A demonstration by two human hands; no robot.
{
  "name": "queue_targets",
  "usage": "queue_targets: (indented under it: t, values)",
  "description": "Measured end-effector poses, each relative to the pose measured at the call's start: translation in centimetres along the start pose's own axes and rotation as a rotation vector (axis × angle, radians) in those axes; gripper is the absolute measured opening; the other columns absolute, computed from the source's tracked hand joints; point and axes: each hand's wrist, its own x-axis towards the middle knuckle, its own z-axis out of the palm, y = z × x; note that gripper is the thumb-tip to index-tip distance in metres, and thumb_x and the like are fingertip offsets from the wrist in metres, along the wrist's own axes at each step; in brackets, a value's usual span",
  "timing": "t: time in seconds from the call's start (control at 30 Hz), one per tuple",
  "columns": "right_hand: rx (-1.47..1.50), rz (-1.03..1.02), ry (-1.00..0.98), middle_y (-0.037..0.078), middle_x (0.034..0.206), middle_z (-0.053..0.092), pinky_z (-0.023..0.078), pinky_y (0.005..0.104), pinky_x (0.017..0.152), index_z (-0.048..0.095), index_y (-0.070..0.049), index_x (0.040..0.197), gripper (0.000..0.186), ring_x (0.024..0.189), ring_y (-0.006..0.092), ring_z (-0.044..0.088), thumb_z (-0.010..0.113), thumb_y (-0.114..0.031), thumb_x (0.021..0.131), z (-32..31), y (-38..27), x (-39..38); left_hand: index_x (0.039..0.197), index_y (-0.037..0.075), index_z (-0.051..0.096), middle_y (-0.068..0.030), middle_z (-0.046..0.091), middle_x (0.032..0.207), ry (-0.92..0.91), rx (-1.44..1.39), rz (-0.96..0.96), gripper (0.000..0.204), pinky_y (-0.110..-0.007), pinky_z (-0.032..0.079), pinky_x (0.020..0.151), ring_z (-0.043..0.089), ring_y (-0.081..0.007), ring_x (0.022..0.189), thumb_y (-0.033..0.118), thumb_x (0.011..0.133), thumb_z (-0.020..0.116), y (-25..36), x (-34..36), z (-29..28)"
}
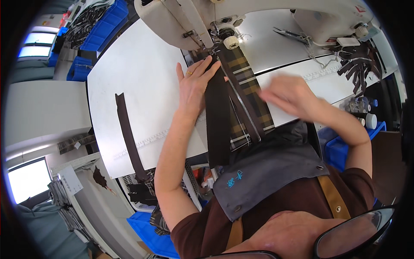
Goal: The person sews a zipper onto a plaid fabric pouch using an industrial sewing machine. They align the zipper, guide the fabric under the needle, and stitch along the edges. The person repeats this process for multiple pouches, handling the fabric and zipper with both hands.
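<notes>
My left hand lies with outstretched fingers on a dark brown fabric strip under the sewing machine's head, fingertips just below the presser foot. Beside it a brown zipper with metal teeth runs down over brown plaid fabric. My right hand is raised at the plaid fabric's right edge, smeared by motion; what its fingers hold, if anything, is unclear. Another brown strip lies on the white worktable to the left.
Scissors or snips and dark fabric scraps lie at the back right, near another machine part. Blue bins stand back left; another sits right with bottles. A blue tray is below the table's left.
</notes>
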Motion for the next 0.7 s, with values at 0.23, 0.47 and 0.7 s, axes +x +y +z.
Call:
queue_targets:
  t: [0.23, 0.47, 0.7]
  values:
    - [-0.388, -0.203, 0.209, 0.005, 0.120, 0.057, 0.043, 0.0374, 0.092, 0.058, -0.009, 0.117, 0.043, 0.113, 0.0254, 0.050, 0.059, -0.037, 0.085, 5.2, 5.8, 8.4, 0.113, 0.020, 0.065, -0.0067, 0.058, 0.125, -0.074, 0.039, -0.020, 0.043, -0.059, 0.015, 0.107, 0.052, -0.0238, 0.115, 0.032, 0.073, 0.072, -0.1, -0.1, -0.1]
    - [-0.415, -0.223, 0.240, 0.005, 0.116, 0.059, 0.042, 0.0379, 0.092, 0.059, -0.008, 0.115, 0.046, 0.112, 0.0254, 0.051, 0.060, -0.041, 0.083, 5.4, 5.6, 8.3, 0.114, 0.021, 0.065, -0.0054, 0.057, 0.126, -0.074, 0.040, -0.033, 0.042, -0.059, 0.014, 0.107, 0.050, -0.0240, 0.117, 0.031, 0.073, 0.071, 0.1, -0.3, -0.2]
    - [-0.425, -0.213, 0.245, 0.005, 0.116, 0.059, 0.042, 0.0372, 0.092, 0.059, -0.007, 0.114, 0.045, 0.112, 0.0253, 0.052, 0.062, -0.039, 0.082, 5.3, 5.4, 8.3, 0.120, 0.024, 0.061, -0.0029, 0.054, 0.130, -0.112, 0.060, -0.019, 0.045, -0.057, 0.012, 0.108, 0.049, -0.0226, 0.118, 0.020, 0.075, 0.065, -0.4, -0.6, -0.1]
